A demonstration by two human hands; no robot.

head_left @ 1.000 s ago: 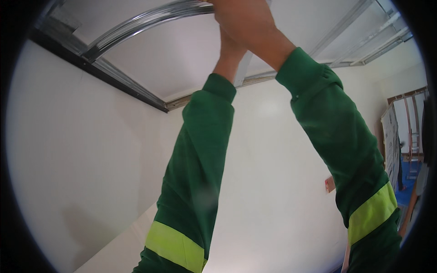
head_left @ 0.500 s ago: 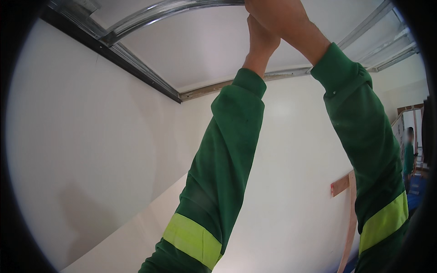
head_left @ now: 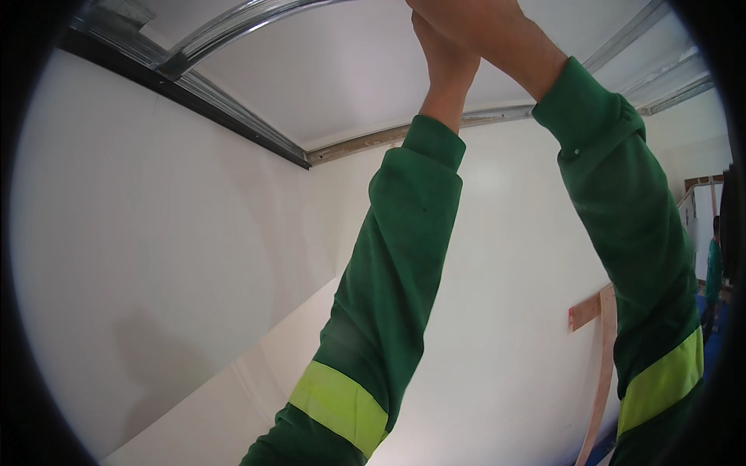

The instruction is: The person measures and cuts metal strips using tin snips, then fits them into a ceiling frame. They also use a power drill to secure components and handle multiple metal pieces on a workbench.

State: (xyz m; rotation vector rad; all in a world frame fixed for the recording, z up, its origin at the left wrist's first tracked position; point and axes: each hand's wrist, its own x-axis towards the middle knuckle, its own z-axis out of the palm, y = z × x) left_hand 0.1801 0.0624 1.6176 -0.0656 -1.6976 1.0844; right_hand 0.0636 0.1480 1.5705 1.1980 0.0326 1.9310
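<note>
Overlapping the left hand [head_left: 447, 70] near the metal rail [head_left: 221, 33], the right hand [head_left: 486, 27] meets the upper edge; both grips appear cropped and cannot be determined.

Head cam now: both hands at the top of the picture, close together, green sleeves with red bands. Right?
No: the bands are yellow-green, not red, as the head view shows. The rest stands: left hand and right hand are at the top of the picture, close together, and the sleeves are green.
</note>
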